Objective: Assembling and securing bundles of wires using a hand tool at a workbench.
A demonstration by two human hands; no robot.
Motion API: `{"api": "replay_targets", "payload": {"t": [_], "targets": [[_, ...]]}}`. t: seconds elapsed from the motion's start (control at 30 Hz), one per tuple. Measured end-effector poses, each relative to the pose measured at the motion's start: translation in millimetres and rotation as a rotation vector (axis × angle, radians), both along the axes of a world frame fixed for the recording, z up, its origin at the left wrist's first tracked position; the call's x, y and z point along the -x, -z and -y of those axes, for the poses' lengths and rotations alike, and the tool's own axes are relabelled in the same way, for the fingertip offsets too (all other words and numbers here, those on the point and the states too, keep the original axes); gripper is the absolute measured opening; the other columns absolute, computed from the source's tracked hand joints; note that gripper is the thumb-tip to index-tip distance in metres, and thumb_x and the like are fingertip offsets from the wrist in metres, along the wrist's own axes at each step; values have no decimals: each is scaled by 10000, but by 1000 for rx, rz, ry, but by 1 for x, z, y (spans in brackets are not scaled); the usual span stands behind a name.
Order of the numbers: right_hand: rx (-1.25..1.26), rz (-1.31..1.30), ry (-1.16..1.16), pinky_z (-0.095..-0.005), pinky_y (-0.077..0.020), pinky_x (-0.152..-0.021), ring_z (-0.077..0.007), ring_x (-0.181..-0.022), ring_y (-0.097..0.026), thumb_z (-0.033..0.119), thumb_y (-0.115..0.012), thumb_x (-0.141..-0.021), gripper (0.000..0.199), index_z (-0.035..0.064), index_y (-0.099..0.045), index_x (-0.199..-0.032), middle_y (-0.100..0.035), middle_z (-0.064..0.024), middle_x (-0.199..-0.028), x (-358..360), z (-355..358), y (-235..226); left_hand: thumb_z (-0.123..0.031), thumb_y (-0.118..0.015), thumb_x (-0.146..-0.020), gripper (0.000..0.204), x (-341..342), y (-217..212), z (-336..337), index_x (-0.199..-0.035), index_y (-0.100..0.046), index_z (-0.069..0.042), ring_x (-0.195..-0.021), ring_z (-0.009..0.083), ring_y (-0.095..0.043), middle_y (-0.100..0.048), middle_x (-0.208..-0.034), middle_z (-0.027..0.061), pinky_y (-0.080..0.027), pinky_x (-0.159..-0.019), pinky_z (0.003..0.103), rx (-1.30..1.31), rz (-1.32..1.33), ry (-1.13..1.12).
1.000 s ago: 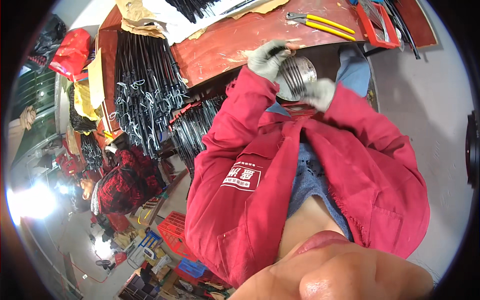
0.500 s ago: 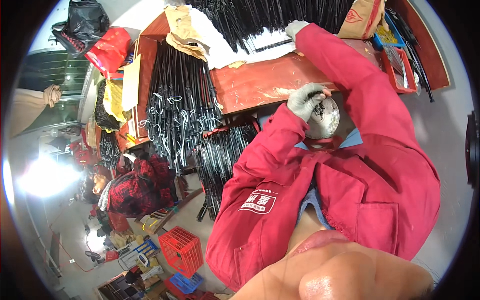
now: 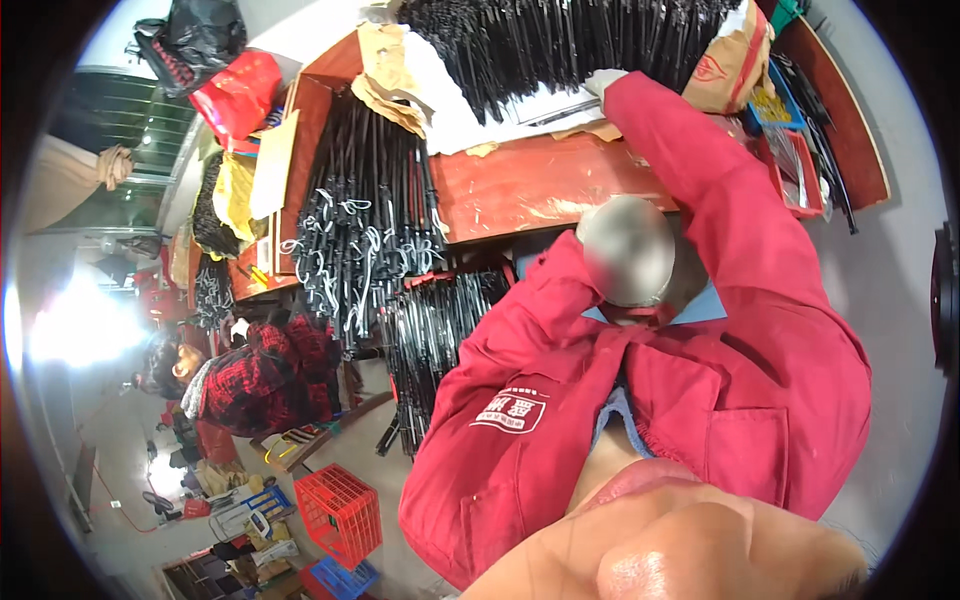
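My right hand (image 3: 602,82), in a pale glove, reaches to the front of a wide heap of thin black rods (image 3: 540,50) at the back of the table. Its fingers are too hidden to tell whether they grip a rod. My left hand (image 3: 597,228), gloved as well, is in front of my chest by the table's near edge, at a round pale bowl (image 3: 640,298). A blur covers most of the bowl and the fingers, so their pose and anything in them cannot be made out. White paper (image 3: 470,132) lies under the rods.
Black rods with white cords (image 3: 365,200) hang over the table (image 3: 540,180) at left, with more rods (image 3: 440,340) below. Blue and red bins (image 3: 790,165) stand at right beside a brown paper bag (image 3: 728,70). A person in plaid (image 3: 270,375) bends at far left near a red crate (image 3: 338,515).
The view has shifted slightly, so the table sits lower. My right hand stays at the rods. My left hand, earlier with bent fingers over the bowl of small dark pieces, is now blurred.
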State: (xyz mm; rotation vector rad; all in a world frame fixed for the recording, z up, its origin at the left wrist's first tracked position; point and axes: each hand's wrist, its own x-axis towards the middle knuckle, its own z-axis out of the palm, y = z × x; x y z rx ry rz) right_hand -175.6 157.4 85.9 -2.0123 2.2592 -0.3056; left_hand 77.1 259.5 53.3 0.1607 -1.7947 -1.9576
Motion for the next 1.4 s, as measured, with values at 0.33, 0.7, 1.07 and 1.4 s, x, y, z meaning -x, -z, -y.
{"api": "replay_targets", "payload": {"t": [0.33,0.7,1.07,1.4], "targets": [[295,275,-31,-310,-464,-688,-242,-747,-583,32,-549,-735,243,29,-580,-976,-620,-87,-811,-2,-93,8,-102,-549,-830,130,-7,-11,-6,-923,-593,-21,-743,112,-527,-614,-845,66,-414,-691,204,-189,41,-22],[312,1224,505,-228,-447,-672,-176,-717,-558,13,-585,-750,171,-46,-570,-909,-591,-82,-868,-60,-269,-30,9,-549,-793,132,-1,-6,11,-918,-591,6,-773,162,-579,-622,-852,106,-458,-741,222,-364,11,-37],[601,-114,-435,-249,-468,-552,-206,-689,-580,53,-607,-670,205,37,-579,-872,-584,-93,-864,-109,-265,-73,37,-543,-786,145,-3,-11,7,-915,-598,1,-763,127,-581,-632,-855,92,-450,-734,189,-323,127,-86],[651,-257,-804,-245,-458,-508,-183,-683,-587,24,-605,-638,249,29,-582,-886,-582,-91,-843,-109,-255,-112,44,-557,-753,162,6,-10,9,-909,-590,13,-755,165,-593,-625,-911,122,-488,-724,238,-343,102,-90]]}}
